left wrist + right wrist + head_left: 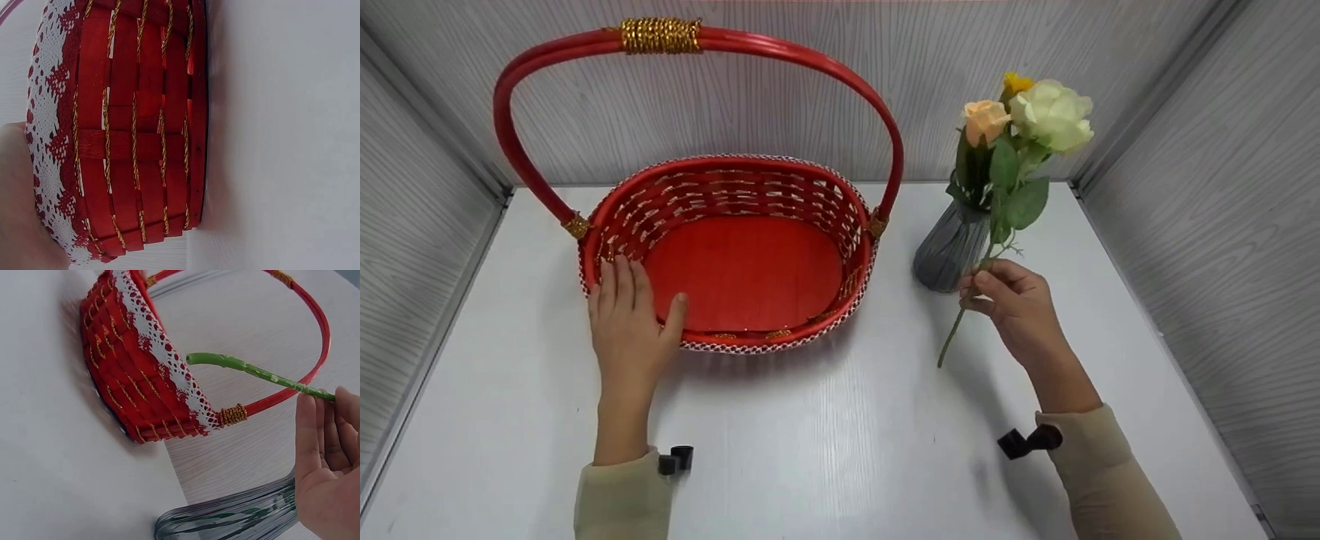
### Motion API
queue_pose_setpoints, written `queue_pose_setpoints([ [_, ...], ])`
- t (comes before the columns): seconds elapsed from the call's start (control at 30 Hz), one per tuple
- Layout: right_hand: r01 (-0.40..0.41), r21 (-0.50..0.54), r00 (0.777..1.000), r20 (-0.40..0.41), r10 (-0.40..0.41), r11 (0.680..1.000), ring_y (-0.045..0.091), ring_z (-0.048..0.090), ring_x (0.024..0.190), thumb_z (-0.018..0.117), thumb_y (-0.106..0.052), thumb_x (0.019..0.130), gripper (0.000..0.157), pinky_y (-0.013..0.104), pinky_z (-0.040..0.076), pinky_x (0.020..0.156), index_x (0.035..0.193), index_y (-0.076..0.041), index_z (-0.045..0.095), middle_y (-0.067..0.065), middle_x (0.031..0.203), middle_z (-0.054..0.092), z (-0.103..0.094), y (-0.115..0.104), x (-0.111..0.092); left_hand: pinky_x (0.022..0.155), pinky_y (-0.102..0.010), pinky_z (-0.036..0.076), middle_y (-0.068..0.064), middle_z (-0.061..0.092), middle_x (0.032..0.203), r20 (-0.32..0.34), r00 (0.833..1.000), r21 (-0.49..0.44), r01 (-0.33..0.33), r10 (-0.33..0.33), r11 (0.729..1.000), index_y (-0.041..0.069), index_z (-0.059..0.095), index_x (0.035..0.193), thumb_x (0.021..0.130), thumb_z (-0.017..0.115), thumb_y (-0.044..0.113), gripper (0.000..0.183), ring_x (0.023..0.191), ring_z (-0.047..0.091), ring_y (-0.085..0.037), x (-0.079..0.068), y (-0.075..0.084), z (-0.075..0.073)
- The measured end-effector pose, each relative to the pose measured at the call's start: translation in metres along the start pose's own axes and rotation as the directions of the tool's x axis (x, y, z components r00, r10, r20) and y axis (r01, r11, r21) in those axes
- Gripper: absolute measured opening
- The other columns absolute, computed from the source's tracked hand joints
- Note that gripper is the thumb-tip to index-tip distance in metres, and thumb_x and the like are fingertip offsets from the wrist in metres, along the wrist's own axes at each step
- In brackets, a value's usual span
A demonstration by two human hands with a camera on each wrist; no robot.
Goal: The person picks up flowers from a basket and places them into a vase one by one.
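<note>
A red woven basket [750,270] with a tall arched handle stands left of the middle in the head view. My left hand [630,322] rests on its near-left rim, fingers stretched over the edge. White-and-red lace [50,135] trims that rim in the left wrist view. At the right, my right hand [1020,311] pinches the green stem [253,371] of a pale cream-white rose [1054,116] between thumb and fingers. The rose is upright, its stem end hanging free below the hand. Behind it stands a grey ribbed vase [945,251], partly hidden by the hand and leaves.
A peach rose [985,120] and a yellow flower [1017,83] rise above the vase; the held rose partly covers them. The white table [810,450] is bounded by grey wood-grain panels [1207,187] at the back and sides.
</note>
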State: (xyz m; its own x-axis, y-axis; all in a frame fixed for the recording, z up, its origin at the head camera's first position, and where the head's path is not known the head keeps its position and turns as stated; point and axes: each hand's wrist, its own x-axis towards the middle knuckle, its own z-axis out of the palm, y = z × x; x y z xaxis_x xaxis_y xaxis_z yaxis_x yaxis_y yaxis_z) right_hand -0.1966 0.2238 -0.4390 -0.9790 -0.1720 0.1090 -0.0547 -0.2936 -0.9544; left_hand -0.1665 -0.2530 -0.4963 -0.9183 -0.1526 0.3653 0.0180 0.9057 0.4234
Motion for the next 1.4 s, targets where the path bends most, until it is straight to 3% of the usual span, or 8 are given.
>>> queue_pose_setpoints([
  [0.2,0.115,0.093,0.984,-0.149,-0.101,0.989,0.020,0.068,0.087,0.059,-0.003,0.099,0.011,0.033,0.060,0.080,0.106,0.004,0.064,0.010,0.094,0.068,-0.003,-0.018,0.011,0.124,-0.052,0.001,-0.022,0.023,0.162,0.011,1.000,-0.005,-0.002,0.002,1.000,-0.001,0.027,0.155,0.097,0.050,0.050,0.081,0.153,0.011,-0.038,0.000,-0.001,0.000],
  [0.37,0.205,0.198,0.941,-0.308,-0.137,0.958,0.023,0.067,0.089,0.065,-0.006,0.095,0.021,0.034,0.059,0.084,0.110,0.007,0.060,0.014,0.096,0.066,-0.004,-0.035,0.028,0.124,-0.052,0.001,-0.022,0.022,0.162,0.009,1.000,-0.008,0.000,0.000,1.000,-0.001,0.027,0.155,0.097,0.050,0.050,0.081,0.153,0.011,-0.038,0.000,0.000,-0.001],
  [0.67,0.362,0.240,0.821,-0.539,-0.186,0.901,0.026,0.067,0.089,0.065,-0.005,0.094,0.022,0.034,0.058,0.086,0.112,0.007,0.060,0.017,0.098,0.063,-0.005,-0.065,0.060,0.124,-0.051,0.002,-0.023,0.023,0.162,-0.004,1.000,-0.009,0.000,0.000,1.000,-0.002,0.028,0.154,0.097,0.050,0.050,0.081,0.153,0.012,-0.039,-0.001,-0.002,-0.001],
  [0.83,0.459,0.146,0.728,-0.627,-0.277,0.876,0.027,0.066,0.090,0.066,-0.005,0.094,0.020,0.035,0.058,0.086,0.109,0.007,0.062,0.016,0.099,0.062,-0.007,-0.077,0.080,0.124,-0.052,0.004,-0.024,0.026,0.160,-0.033,0.999,-0.019,-0.011,0.011,1.000,-0.003,0.031,0.153,0.096,0.052,0.048,0.080,0.152,0.015,-0.040,0.000,-0.002,0.001],
  [0.93,0.465,0.042,0.699,-0.631,-0.337,0.885,0.029,0.066,0.092,0.067,-0.007,0.093,0.020,0.034,0.058,0.084,0.106,0.008,0.064,0.017,0.100,0.063,-0.008,-0.077,0.090,0.124,-0.052,0.004,-0.024,0.026,0.161,-0.028,1.000,-0.020,-0.008,0.007,1.000,-0.003,0.031,0.153,0.095,0.053,0.047,0.080,0.152,0.015,-0.040,0.001,-0.002,0.000],
  [1.2,0.400,-0.230,0.701,-0.547,-0.458,0.887,0.027,0.066,0.081,0.073,-0.008,0.090,0.014,0.031,0.060,0.074,0.097,0.004,0.073,0.017,0.089,0.068,-0.005,-0.062,0.100,0.124,-0.052,0.002,-0.022,0.022,0.162,0.003,1.000,-0.006,-0.001,0.001,1.000,-0.001,0.027,0.155,0.096,0.050,0.050,0.081,0.153,0.011,-0.038,0.002,-0.001,-0.001],
  [1.3,0.357,-0.268,0.734,-0.512,-0.446,0.895,0.025,0.066,0.078,0.073,-0.011,0.091,0.013,0.029,0.060,0.073,0.095,0.001,0.075,0.017,0.089,0.070,-0.006,-0.056,0.103,0.124,-0.052,0.001,-0.022,0.022,0.163,0.012,1.000,-0.004,0.001,-0.001,1.000,-0.001,0.026,0.155,0.097,0.049,0.050,0.081,0.154,0.010,-0.038,0.001,-0.002,-0.001],
  [1.4,0.303,-0.286,0.787,-0.464,-0.408,0.909,0.024,0.066,0.078,0.070,-0.017,0.094,0.021,0.029,0.060,0.073,0.098,0.003,0.074,0.016,0.091,0.071,-0.009,-0.052,0.105,0.124,-0.052,0.001,-0.022,0.023,0.162,0.009,1.000,-0.003,0.000,0.000,1.000,-0.001,0.027,0.155,0.096,0.050,0.050,0.081,0.154,0.010,-0.038,0.000,-0.003,-0.001],
])
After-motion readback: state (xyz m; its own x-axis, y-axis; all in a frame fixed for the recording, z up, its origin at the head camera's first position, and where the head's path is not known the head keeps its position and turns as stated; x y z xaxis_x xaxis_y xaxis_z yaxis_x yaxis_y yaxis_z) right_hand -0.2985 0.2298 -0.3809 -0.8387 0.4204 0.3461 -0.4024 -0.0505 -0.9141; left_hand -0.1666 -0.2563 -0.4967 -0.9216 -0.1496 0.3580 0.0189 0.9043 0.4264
